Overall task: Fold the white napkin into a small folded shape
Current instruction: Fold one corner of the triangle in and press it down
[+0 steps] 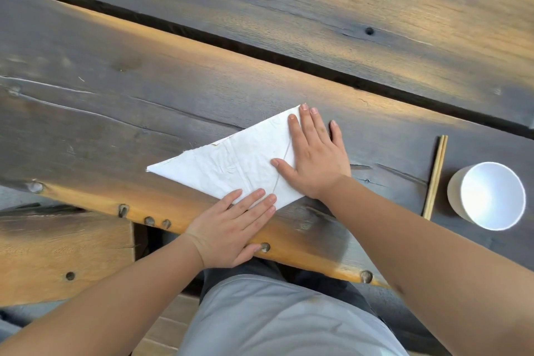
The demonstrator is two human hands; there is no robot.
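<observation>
The white napkin lies flat on the dark wooden table, folded into a triangle with its long point aimed left. My right hand presses flat on the napkin's right side, fingers spread toward the far corner. Its thumb lies across a fold line. My left hand rests palm down at the near corner, fingertips on the napkin and the palm over the table's front edge. Neither hand grips anything.
A white paper cup stands on the table at the right. A pair of wooden chopsticks lies just left of it. A wooden bench sits below the table edge at the left. My lap is in grey clothing.
</observation>
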